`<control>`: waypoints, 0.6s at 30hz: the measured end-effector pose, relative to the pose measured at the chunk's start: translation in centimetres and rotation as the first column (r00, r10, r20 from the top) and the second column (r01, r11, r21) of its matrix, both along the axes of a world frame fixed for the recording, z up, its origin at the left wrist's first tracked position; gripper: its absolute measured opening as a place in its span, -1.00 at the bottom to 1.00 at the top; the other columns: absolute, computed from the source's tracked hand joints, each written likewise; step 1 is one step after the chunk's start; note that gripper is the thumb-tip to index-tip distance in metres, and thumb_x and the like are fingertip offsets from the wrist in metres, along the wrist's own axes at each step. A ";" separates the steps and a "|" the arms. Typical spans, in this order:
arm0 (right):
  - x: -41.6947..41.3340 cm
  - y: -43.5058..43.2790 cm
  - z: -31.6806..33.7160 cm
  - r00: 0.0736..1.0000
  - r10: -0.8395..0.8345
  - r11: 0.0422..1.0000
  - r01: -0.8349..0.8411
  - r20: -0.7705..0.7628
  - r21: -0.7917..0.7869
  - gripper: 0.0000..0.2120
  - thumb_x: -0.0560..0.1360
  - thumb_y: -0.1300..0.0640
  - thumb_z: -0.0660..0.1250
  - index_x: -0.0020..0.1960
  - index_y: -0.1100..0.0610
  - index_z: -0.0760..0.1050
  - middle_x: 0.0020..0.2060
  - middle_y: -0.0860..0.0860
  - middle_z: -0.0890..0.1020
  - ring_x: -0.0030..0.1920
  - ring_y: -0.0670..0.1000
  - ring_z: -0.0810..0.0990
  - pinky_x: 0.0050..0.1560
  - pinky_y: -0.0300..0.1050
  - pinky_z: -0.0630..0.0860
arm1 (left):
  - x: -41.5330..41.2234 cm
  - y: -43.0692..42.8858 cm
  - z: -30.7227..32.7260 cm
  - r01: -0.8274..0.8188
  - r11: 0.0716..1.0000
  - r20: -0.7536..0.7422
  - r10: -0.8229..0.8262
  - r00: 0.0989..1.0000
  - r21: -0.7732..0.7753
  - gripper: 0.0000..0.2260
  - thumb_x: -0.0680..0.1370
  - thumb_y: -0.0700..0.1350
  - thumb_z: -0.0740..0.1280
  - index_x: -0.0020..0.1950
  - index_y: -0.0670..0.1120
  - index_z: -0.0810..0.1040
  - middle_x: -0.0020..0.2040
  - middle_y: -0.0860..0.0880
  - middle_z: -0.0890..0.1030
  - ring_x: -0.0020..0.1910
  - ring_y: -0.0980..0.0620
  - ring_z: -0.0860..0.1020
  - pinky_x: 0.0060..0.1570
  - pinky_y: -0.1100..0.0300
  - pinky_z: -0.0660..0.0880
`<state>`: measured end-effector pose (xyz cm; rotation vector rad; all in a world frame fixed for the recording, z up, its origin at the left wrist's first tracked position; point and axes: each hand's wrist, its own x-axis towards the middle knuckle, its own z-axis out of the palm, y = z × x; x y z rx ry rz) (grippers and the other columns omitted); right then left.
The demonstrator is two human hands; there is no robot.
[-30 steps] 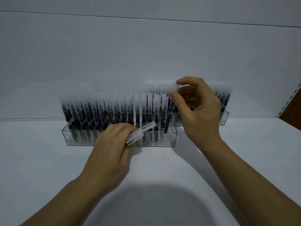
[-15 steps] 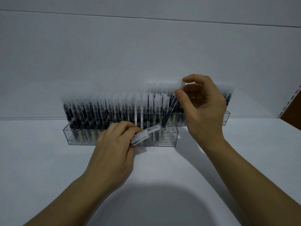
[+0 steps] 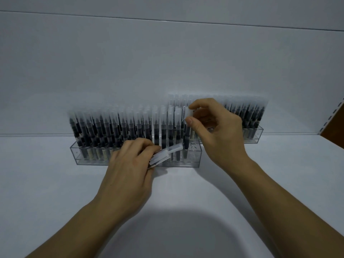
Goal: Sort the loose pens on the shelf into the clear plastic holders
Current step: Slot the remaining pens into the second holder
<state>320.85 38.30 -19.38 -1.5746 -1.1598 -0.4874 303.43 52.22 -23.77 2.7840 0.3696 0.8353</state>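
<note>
A clear plastic holder [image 3: 195, 157] stands on the white shelf, packed with several upright black pens with frosted caps. My right hand [image 3: 217, 133] pinches the cap of one pen [image 3: 187, 131] that stands nearly upright in a slot near the holder's right end. My left hand [image 3: 130, 168] grips a small bundle of loose pens [image 3: 165, 153], their frosted caps pointing up and right in front of the holder. A second clear holder [image 3: 257, 135] full of pens stands further back on the right, partly hidden by my right hand.
The white shelf [image 3: 55, 183] stretches toward me on both sides of my arms. A white back wall [image 3: 167, 62] rises behind the holders. A slotted upright and a brown surface [image 3: 335, 120] show at the right edge.
My right hand has brought its tilted pen upright and lowered it into a slot at the front holder's right end. My left hand stays put with its bundle.
</note>
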 end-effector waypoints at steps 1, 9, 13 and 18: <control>0.0 0.0 -0.1 1.000 0.005 1.000 -0.005 0.000 -0.022 -0.80 0.53 0.22 0.50 0.14 0.12 0.61 -0.16 -0.09 0.65 -0.12 -0.08 0.65 -0.06 -0.30 0.59 | 0.0 0.0 0.0 -0.001 1.000 -0.003 0.001 1.000 0.005 -0.54 0.56 0.12 0.03 0.31 0.03 0.55 0.17 0.16 0.46 0.13 0.10 0.39 0.09 0.01 0.43; 0.0 -0.1 -0.1 0.997 -0.044 0.997 0.047 0.058 -0.057 -0.83 0.53 0.20 0.50 0.10 0.11 0.62 -0.14 -0.06 0.64 -0.16 -0.05 0.61 -0.13 -0.24 0.56 | -0.1 0.2 0.0 0.060 0.997 0.137 -0.052 0.989 -0.054 -0.69 0.60 -0.01 0.11 0.24 0.01 0.55 0.03 0.14 0.46 -0.05 0.08 0.43 -0.08 0.09 0.44; -0.7 -0.2 0.3 0.992 -0.055 0.998 0.051 0.116 0.037 -0.84 0.53 0.24 0.48 0.10 0.14 0.61 -0.17 -0.02 0.60 -0.22 -0.03 0.56 -0.19 -0.32 0.43 | -0.2 0.0 0.3 0.167 0.942 0.238 -0.099 0.966 -0.290 -0.78 0.70 0.00 0.13 0.16 0.05 0.56 -0.20 0.12 0.56 -0.26 0.10 0.52 -0.28 0.29 0.40; -2.1 -0.2 0.3 0.964 0.254 0.963 -0.259 -0.073 -0.078 -0.77 0.56 0.32 0.41 0.18 0.15 0.61 -0.13 -0.05 0.65 -0.23 0.07 0.60 -0.28 -0.16 0.52 | -0.3 -0.2 0.6 0.198 0.897 0.216 -0.118 0.969 -0.395 -0.77 0.65 0.10 0.15 0.11 0.08 0.56 -0.31 0.03 0.54 -0.36 -0.04 0.46 -0.37 0.15 0.36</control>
